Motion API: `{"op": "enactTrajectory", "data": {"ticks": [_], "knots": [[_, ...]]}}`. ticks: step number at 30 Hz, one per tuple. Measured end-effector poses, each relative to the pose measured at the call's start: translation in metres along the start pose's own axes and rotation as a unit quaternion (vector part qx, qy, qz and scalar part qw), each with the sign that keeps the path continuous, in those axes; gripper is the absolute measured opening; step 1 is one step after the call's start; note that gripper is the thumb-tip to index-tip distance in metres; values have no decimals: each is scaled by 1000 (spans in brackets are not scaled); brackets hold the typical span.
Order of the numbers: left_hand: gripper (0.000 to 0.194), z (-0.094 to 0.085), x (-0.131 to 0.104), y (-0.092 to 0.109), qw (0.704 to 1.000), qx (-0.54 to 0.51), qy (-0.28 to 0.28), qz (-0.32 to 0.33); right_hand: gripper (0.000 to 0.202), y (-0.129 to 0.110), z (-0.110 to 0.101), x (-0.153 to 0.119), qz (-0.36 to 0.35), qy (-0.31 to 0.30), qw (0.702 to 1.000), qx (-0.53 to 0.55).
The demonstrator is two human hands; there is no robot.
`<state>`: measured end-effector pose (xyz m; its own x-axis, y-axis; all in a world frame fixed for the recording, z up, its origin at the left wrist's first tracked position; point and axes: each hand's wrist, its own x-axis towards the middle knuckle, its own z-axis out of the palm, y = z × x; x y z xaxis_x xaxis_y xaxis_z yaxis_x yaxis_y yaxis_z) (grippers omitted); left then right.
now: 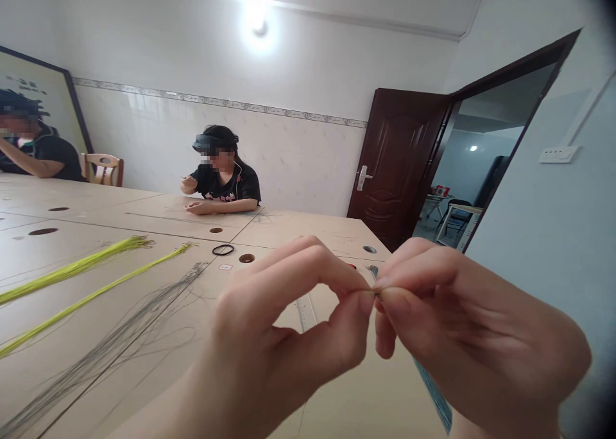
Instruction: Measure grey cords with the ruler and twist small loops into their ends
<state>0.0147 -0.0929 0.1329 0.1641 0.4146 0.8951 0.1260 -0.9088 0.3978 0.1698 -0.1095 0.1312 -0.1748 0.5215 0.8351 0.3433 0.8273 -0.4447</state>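
My left hand [298, 317] and my right hand [462, 323] are raised close to the camera, their thumbs and forefingers pinched tip to tip. Between the fingertips shows a tiny dark bit of thin thread [376, 292]; most of it is hidden by the fingers. A faint strand hangs below my left hand. Behind the hands, a clear ruler [304, 312] lies on the table, partly covered. A bundle of blue-grey strands [436, 394] passes beneath my right hand.
On the table [212, 336] lie yellow bundles [91, 269], grey strands [110, 336] and a black ring [223, 250]. Across it sits a person [226, 176]; another person [38, 150] is at far left. A brown door [394, 163] stands open.
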Motion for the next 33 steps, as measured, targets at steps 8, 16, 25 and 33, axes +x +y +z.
{"op": "enactTrajectory", "data": {"ticks": [8, 16, 25, 33], "knots": [[20, 0, 1, 2, 1000, -7, 1, 5, 8, -3, 0, 0, 1, -3, 1000, 3], [19, 0, 2, 2, 1000, -7, 14, 7, 9, -1, 0, 2, -13, -11, 1000, -7], [17, 2, 2, 4, 1000, -1, 27, 2, 9, -2, 0, 2, -35, -14, 999, -13], [18, -6, 2, -6, 972, -179, -85, -124, 11, 9, -3, 5, -38, -14, 999, -5]]}}
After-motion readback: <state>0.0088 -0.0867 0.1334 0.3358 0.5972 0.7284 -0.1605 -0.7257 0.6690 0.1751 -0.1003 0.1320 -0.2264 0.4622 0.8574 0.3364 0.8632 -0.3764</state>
